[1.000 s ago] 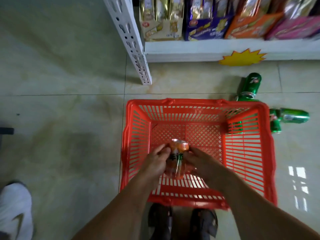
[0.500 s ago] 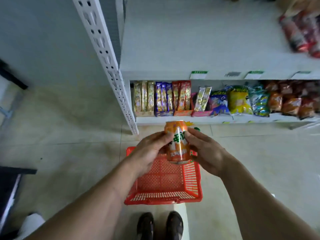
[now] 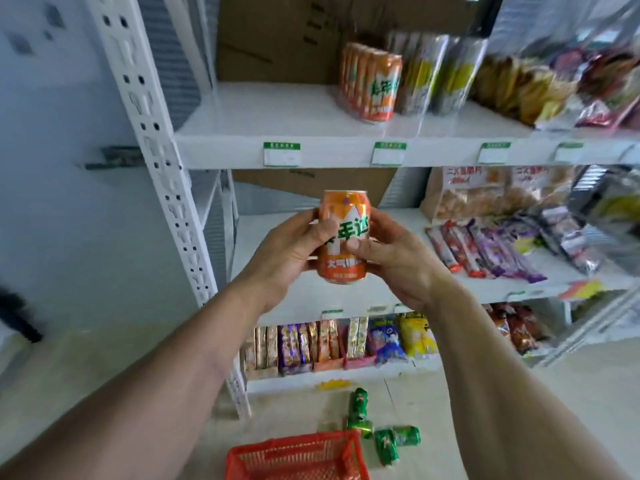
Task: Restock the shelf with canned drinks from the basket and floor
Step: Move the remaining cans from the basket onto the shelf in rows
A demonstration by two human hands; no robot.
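An orange drink can [image 3: 344, 237] stands upright in mid-air in front of the white shelf unit, at the height of its middle shelf. My left hand [image 3: 289, 251] grips its left side and my right hand [image 3: 394, 258] grips its right side, thumbs across the label. On the upper shelf [image 3: 277, 123] a row of matching orange cans [image 3: 372, 84] stands beside yellow-labelled cans. The red basket [image 3: 298, 457] sits on the floor below, showing no cans in its visible part. Three green cans [image 3: 379, 429] lie on the floor right of the basket.
A perforated white upright [image 3: 162, 188] frames the shelf unit's left side. Snack bags [image 3: 540, 81] fill the right of the upper shelf, wrapped bars [image 3: 485, 251] the middle shelf, and packets [image 3: 332, 344] the lowest one. The upper shelf is bare left of the cans.
The orange can came up out of the basket in both hands to middle-shelf height. My view swung from the floor up to the shelves.
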